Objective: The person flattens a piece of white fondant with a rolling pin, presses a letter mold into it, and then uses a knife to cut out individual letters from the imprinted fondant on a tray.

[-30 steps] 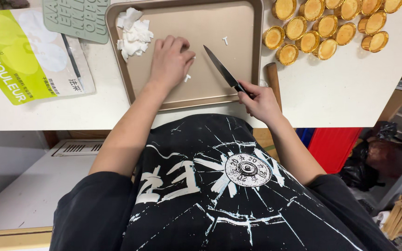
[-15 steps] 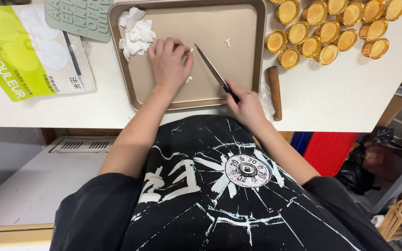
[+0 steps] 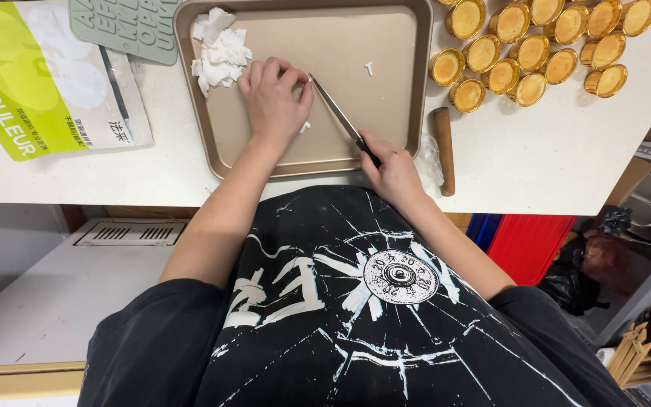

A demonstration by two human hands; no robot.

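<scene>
**Knife and flat palm at work on a baking tray**

Nearest the camera is the person's black T-shirt with a white cracked-glass print (image 3: 386, 301), pressed up to the near edge of the white desk (image 3: 536, 173).

The right hand (image 3: 395, 172) sits at the near edge of the desk, fingers curled tight around the dark handle of a slim black-bladed knife (image 3: 338, 114). The blade slants away and to the left, over the near right part of the shallow rectangular gold-coloured metal baking tray (image 3: 416, 98), its tip ending just beside the thumb of the left hand (image 3: 273, 102). That left hand lies palm down inside the tray, fingers close together and pressed flat on the tray floor; whatever is under it cannot be seen. A small white scrap (image 3: 304, 127) lies just beside the heel of that hand, between it and the blade.

Just right of the tray, a brown wooden rolling stick (image 3: 444, 149) lies on the desk, running from the near edge away.

Farther in, a tiny white cut-out letter shape (image 3: 369, 68) rests alone on the tray's far right part. A heap of crumpled white paste offcuts (image 3: 220, 51) fills the tray's far left corner.

Toward the desk's far right corner stands a cluster of small round tarts in gold foil cups (image 3: 536, 45). At the far left lie a grey-green silicone letter mould (image 3: 129, 26) and a yellow-green and white plastic pouch (image 3: 32, 83).
</scene>
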